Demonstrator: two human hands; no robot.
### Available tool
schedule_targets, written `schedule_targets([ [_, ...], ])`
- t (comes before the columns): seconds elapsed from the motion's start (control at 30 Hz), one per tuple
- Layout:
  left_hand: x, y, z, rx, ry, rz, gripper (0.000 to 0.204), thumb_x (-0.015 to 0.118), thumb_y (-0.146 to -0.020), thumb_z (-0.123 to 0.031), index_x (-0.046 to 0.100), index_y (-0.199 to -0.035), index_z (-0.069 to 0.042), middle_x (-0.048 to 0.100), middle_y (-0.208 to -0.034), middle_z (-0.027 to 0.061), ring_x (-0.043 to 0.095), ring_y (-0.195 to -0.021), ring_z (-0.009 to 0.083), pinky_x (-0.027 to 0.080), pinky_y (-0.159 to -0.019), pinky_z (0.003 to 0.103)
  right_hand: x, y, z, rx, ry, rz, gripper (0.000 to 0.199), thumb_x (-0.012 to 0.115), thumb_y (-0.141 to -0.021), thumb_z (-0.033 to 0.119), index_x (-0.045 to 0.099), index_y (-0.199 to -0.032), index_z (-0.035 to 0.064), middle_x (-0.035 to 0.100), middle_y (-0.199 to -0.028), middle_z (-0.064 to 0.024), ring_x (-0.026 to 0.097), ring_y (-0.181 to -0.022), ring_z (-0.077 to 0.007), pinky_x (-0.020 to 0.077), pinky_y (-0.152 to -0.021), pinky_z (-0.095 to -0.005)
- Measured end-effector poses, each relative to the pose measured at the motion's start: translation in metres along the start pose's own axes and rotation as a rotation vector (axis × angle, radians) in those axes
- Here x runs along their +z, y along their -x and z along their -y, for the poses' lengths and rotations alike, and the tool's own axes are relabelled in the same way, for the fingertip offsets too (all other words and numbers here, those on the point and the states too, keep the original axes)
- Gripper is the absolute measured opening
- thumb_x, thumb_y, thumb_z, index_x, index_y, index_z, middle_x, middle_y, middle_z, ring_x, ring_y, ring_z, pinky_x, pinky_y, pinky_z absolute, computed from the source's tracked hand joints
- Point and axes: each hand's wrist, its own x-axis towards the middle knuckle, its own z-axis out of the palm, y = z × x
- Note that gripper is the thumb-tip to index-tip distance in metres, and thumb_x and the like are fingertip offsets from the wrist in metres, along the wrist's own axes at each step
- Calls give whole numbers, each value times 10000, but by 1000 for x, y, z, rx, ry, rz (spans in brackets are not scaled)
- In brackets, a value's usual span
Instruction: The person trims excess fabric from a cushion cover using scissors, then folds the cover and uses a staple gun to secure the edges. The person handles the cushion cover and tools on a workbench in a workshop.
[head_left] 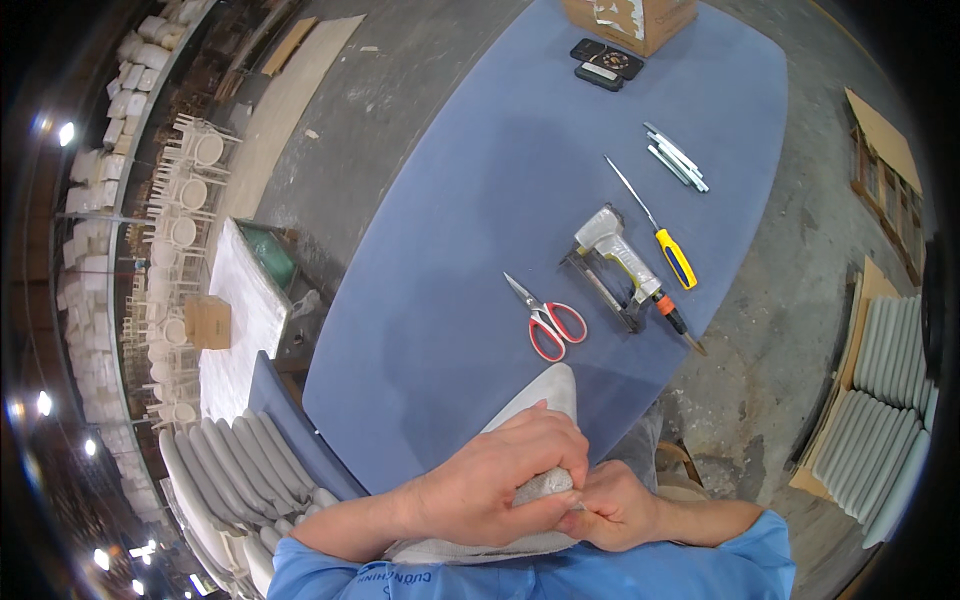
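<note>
A light grey fabric-covered pad (552,388) stands on edge against my body at the table's near end, its tip pointing away from me. My left hand (505,475) is wrapped over its near part, and a rounded grey corner shows between thumb and fingers. Close beside it, my right hand (618,505) is closed with the fingers pinched at that same corner, on the fabric edge. Most of the pad is hidden behind my hands and arms. Just beyond its tip lie scissors (548,325) with red and white handles.
On the blue-topped table (430,260) lie a staple gun (615,260) with a hose fitting, a yellow-handled screwdriver (675,258), staple strips (678,160), a phone (606,58) and a cardboard box (640,22). Grey pads are stacked at left (235,465) and right (870,450).
</note>
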Motion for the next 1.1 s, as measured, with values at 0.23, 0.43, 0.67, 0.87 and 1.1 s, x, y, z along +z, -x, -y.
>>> schedule_targets([
  [0.23, -4, 4, -7, -78, 69, -13, 272, 772, -897, -101, 631, -1127, -61, 653, -1191, 111, 620, -1179, 310, 407, -1170, 497, -3, -10, -23, -150, 68, 21, 258, 686, -1006, 297, 738, -836, 109, 655, -703, -47, 649, -614, -267, 489, -557, -376],
  [0.43, -6, 6, 0, -13, 119, -35, 282, 747, -892, -65, 628, -1145, -34, 647, -1211, 121, 625, -1178, 306, 408, -1170, 518, -5, -20, -27, -213, 62, 22, 275, 687, -1007, 296, 720, -808, 110, 645, -688, -33, 639, -596, -251, 484, -541, -366],
  [0.67, -10, 4, -11, -141, 36, -62, 299, 691, -921, -73, 610, -1205, -29, 634, -1280, 142, 600, -1282, 344, 452, -1128, 454, -9, -29, -35, -256, 114, 25, 246, 686, -1007, 297, 725, -853, 109, 654, -695, -41, 650, -605, -264, 496, -556, -381],
  [0.87, -10, 8, -22, -266, -85, -108, 427, 666, -973, -154, 550, -1360, -16, 594, -1393, 177, 582, -1333, 336, 465, -1108, 410, -10, -36, -38, -304, 142, 7, 212, 695, -995, 259, 706, -858, 98, 642, -674, -60, 651, -600, -284, 502, -553, -395],
  [1.1, -5, 16, -22, -353, -217, -157, 605, 656, -998, -290, 458, -1505, -25, 539, -1504, 207, 564, -1363, 364, 472, -1108, 424, -13, -41, -43, -342, 174, 58, 160, 704, -967, 196, 692, -850, 88, 643, -671, -78, 653, -588, -291, 504, -536, -407],
])
